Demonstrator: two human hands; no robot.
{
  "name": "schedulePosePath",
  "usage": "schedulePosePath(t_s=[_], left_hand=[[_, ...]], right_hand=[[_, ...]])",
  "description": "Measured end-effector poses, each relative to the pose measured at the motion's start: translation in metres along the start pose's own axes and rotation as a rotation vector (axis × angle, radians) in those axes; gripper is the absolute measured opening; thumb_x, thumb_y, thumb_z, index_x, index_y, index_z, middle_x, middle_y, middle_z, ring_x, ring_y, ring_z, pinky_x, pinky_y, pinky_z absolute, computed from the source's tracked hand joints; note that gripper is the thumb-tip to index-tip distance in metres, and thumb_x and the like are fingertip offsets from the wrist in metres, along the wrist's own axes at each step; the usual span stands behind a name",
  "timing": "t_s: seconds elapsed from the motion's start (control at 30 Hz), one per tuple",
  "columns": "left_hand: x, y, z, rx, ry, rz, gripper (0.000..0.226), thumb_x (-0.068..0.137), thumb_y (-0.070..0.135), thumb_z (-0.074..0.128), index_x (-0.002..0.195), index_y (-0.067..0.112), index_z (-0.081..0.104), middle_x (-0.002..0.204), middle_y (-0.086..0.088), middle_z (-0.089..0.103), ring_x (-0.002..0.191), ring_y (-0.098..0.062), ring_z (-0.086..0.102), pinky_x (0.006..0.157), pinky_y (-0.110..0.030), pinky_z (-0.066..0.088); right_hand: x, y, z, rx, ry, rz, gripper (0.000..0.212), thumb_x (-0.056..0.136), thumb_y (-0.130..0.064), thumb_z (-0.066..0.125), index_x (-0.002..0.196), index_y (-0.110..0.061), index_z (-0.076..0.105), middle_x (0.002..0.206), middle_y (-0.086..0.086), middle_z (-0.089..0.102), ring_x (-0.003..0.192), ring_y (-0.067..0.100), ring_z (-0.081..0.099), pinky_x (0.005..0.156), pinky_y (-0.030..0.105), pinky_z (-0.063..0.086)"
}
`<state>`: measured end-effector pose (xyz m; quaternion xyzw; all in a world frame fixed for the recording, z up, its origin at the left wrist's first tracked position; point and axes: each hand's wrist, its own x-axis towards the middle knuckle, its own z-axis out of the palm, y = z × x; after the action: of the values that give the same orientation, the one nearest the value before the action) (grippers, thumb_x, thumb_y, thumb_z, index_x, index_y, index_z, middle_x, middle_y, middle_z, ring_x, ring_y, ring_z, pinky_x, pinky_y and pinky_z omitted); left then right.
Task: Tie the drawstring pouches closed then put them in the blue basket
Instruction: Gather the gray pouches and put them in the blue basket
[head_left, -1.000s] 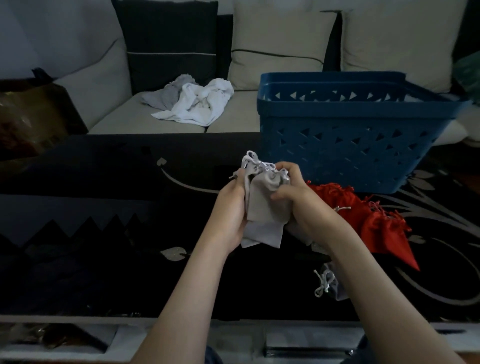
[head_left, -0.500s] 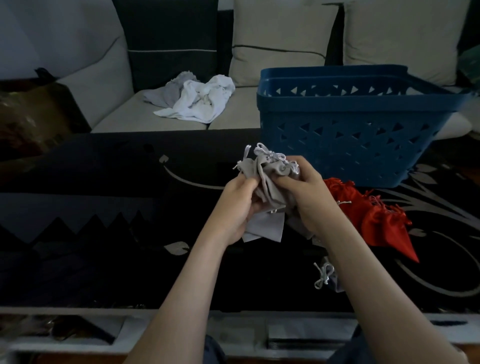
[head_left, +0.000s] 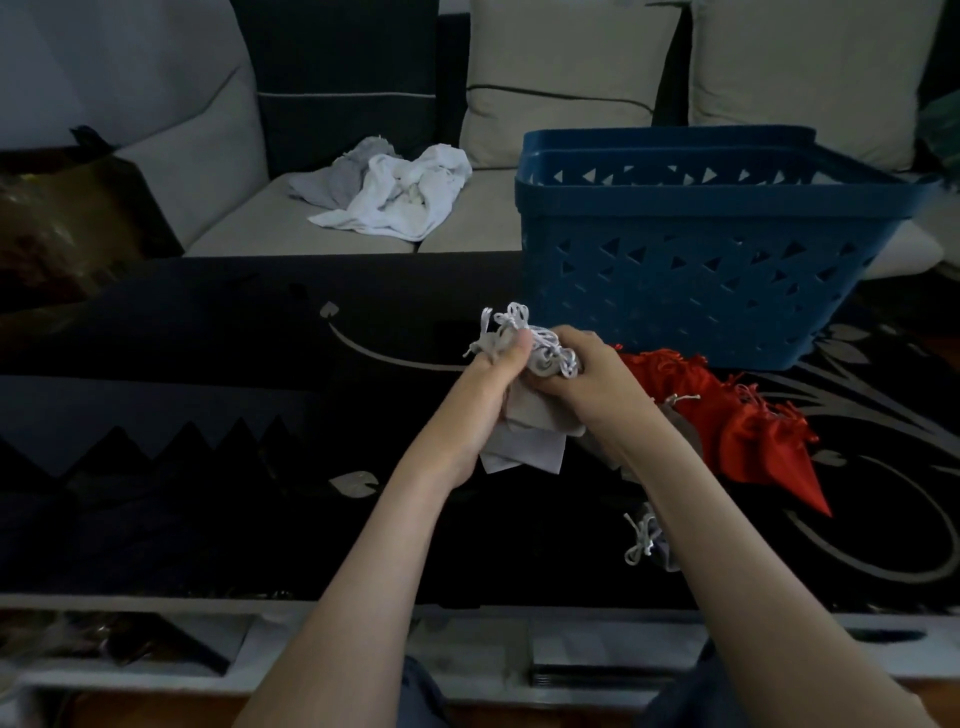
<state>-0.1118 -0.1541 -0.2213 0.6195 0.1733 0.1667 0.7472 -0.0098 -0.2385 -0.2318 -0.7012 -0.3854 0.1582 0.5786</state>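
Dark table (head_left: 208, 415) before a sofa (head_left: 483, 228) — left hand (head_left: 488, 395) and right hand (head_left: 587, 384) both clamp curled fingers round a bunch of grey pouches (head_left: 524, 441), count unclear, near the one blue basket (head_left: 701, 280); red pouches (head_left: 727, 431) lie beside.

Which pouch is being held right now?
The grey pouch, gripped by the left hand and right hand. The red pouches lie on the table beside the blue basket; a second grey pouch lies loose beneath the right forearm.
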Motion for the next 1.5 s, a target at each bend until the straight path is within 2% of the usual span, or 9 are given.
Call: schedulePosePath(t_s=[0.13,0.23,0.43,0.73,0.9,1.1,1.2,1.3,1.5], left_hand=[[0.004,-0.012,0.001,0.210,0.144,0.120,0.038,0.090,0.036,0.059,0.120,0.012,0.057,0.114,-0.004,0.068,0.106,-0.014,0.064,0.098,-0.036,0.049],[0.010,-0.014,0.000,0.174,0.237,0.131,0.026,0.099,0.030,0.046,0.118,0.016,0.059,0.115,-0.004,0.066,0.107,-0.016,0.063,0.099,-0.037,0.047],[0.017,-0.011,-0.007,-0.042,0.334,0.080,0.027,0.102,0.032,0.038,0.100,0.021,0.062,0.100,-0.004,0.069,0.093,-0.017,0.066,0.092,-0.038,0.052],[0.012,-0.012,-0.010,-0.264,0.257,-0.009,0.028,0.103,0.023,0.038,0.110,0.008,0.061,0.079,-0.001,0.070,0.064,-0.008,0.068,0.054,-0.019,0.052],[0.006,-0.009,0.001,-0.096,0.247,0.025,0.024,0.100,0.016,0.040,0.089,0.020,0.061,0.077,0.003,0.067,0.074,-0.010,0.063,0.069,-0.024,0.050],[-0.005,0.006,0.000,-0.204,0.093,0.042,0.021,0.098,0.019,0.048,0.109,0.011,0.064,0.090,-0.004,0.073,0.084,-0.015,0.069,0.072,-0.025,0.054],[-0.009,0.024,-0.007,-0.209,-0.100,0.115,0.045,0.086,0.033,0.058,0.123,0.006,0.055,0.102,-0.005,0.071,0.095,-0.015,0.067,0.076,-0.024,0.054],[-0.004,0.042,-0.006,-0.079,-0.099,0.175,0.037,0.090,0.005,0.058,0.127,0.006,0.052,0.109,-0.007,0.068,0.100,-0.018,0.066,0.080,-0.025,0.054],[0.024,0.091,-0.026,0.036,-0.146,0.227,0.032,0.088,-0.008,0.048,0.110,0.011,0.061,0.091,0.002,0.073,0.085,-0.010,0.068,0.072,-0.018,0.053]], right_hand=[[0.001,-0.004,-0.001,-0.041,-0.033,-0.060,0.012,0.081,-0.007,0.067,0.089,0.002,0.063,0.086,0.026,0.062,0.074,0.016,0.054,0.066,0.028,0.042],[0.004,0.000,0.002,0.010,0.037,0.052,0.023,0.076,-0.011,0.073,0.093,-0.017,0.059,0.097,0.013,0.062,0.085,0.017,0.060,0.072,0.031,0.050],[0.000,-0.007,-0.004,-0.003,0.213,0.015,0.018,0.090,-0.002,0.054,0.094,-0.019,0.059,0.084,-0.006,0.058,0.077,0.007,0.054,0.063,0.015,0.044],[-0.006,-0.013,0.004,0.179,0.124,-0.063,0.019,0.093,-0.003,0.052,0.088,-0.021,0.057,0.085,0.000,0.061,0.075,0.006,0.054,0.064,0.018,0.043],[-0.003,0.000,0.025,-0.039,0.213,-0.060,0.020,0.090,-0.001,0.046,0.098,-0.018,0.042,0.089,0.000,0.051,0.080,0.014,0.049,0.072,0.030,0.040],[-0.001,-0.012,0.024,-0.228,0.246,-0.166,0.041,0.083,0.011,0.042,0.118,-0.009,0.036,0.112,0.009,0.039,0.102,0.022,0.041,0.088,0.030,0.035],[0.014,-0.028,0.015,-0.332,0.237,-0.157,0.037,0.087,0.009,0.044,0.123,0.001,0.040,0.117,0.016,0.041,0.104,0.024,0.038,0.092,0.031,0.033],[0.029,-0.042,0.007,-0.488,0.198,-0.127,0.032,0.093,-0.004,0.045,0.125,-0.001,0.045,0.125,0.017,0.042,0.113,0.031,0.036,0.101,0.041,0.030],[0.044,-0.092,-0.041,-0.022,-0.163,0.114,0.044,0.087,-0.028,0.065,0.126,-0.016,0.050,0.121,0.004,0.059,0.108,0.015,0.058,0.094,0.032,0.048]])
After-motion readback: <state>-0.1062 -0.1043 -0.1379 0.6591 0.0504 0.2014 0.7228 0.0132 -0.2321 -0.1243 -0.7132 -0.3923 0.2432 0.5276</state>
